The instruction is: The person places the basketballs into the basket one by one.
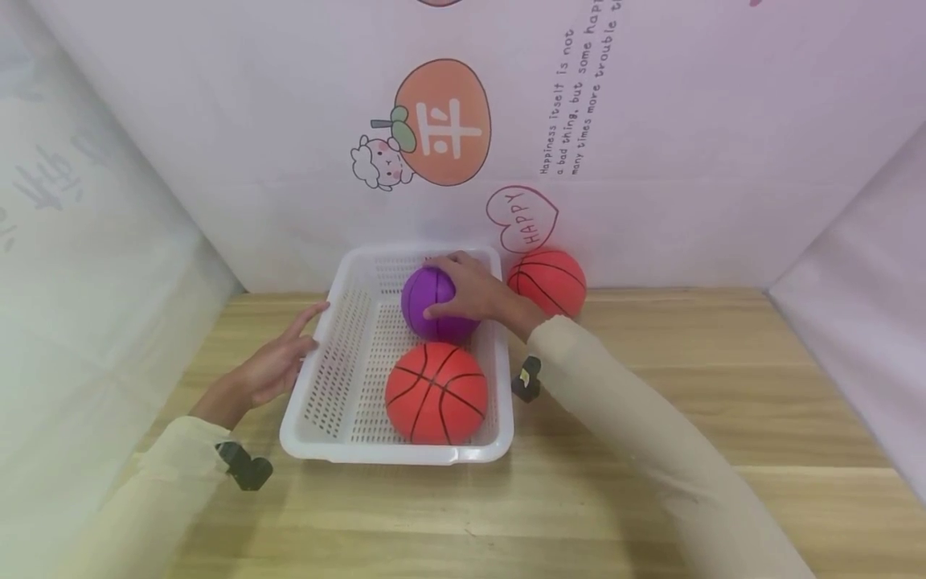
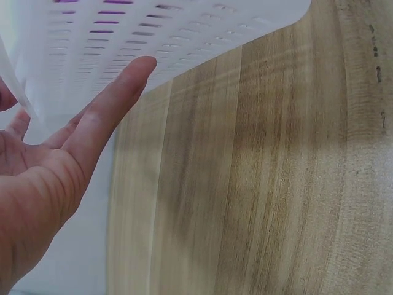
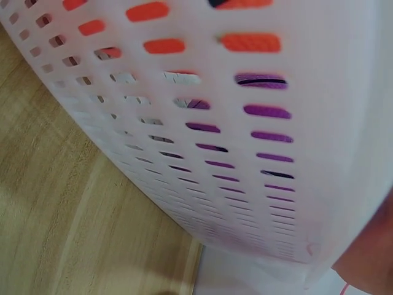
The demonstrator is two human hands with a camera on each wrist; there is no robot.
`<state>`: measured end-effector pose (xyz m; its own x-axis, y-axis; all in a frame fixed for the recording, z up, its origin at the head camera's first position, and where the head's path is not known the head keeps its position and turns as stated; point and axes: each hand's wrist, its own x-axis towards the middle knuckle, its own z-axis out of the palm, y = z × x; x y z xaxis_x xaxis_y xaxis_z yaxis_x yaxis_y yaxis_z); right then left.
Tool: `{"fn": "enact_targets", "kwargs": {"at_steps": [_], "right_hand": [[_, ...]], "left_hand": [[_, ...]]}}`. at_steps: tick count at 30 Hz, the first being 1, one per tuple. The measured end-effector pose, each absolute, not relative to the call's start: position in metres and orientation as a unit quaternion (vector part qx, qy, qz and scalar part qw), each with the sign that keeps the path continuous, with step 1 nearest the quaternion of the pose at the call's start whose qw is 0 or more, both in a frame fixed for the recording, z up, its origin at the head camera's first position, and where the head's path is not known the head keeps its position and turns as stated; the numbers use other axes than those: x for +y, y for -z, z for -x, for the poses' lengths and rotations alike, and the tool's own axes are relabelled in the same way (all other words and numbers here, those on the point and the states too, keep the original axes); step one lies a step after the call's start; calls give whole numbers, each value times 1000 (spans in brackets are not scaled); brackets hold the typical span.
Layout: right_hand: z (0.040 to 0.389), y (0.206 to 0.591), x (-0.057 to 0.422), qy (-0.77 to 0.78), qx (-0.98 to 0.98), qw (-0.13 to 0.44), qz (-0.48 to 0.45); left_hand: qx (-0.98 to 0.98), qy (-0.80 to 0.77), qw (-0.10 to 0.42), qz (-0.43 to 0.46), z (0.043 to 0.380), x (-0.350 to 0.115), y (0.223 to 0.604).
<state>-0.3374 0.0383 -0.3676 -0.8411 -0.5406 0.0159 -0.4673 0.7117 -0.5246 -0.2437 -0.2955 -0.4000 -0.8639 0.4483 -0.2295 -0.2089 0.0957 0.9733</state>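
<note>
A white plastic basket (image 1: 336, 452) stands on the wooden table with a purple ball (image 1: 419, 301) and a red basketball (image 1: 436, 394) in it. My right hand (image 1: 469, 289) grips the purple ball from above, thumb and fingers spread round its top, at the basket's far right. At the left side, my left hand (image 1: 278, 362) touches the rim with its fingers extended. In the left wrist view the thumb (image 2: 110, 110) lies along the outside of the perforated wall. The right wrist view shows the balls only through the basket's slots; most of the right hand is hidden there.
A second red basketball (image 1: 547, 283) rests outside the basket, against its far right corner and near the back wall. White printed cloth (image 1: 651, 201) closes the back and both sides. Wooden tabletop (image 1: 694, 386) extends to the right and in front.
</note>
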Motion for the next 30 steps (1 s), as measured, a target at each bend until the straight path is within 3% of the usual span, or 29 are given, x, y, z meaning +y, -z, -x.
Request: {"fn": "enact_targets", "kwargs": {"at_steps": [17, 30], "right_hand": [[336, 365, 47, 274, 915, 54, 290], [333, 353, 68, 263, 917, 6, 298]], "left_hand": [[687, -674, 257, -90, 241, -293, 400], [691, -671, 253, -93, 240, -293, 400]]}}
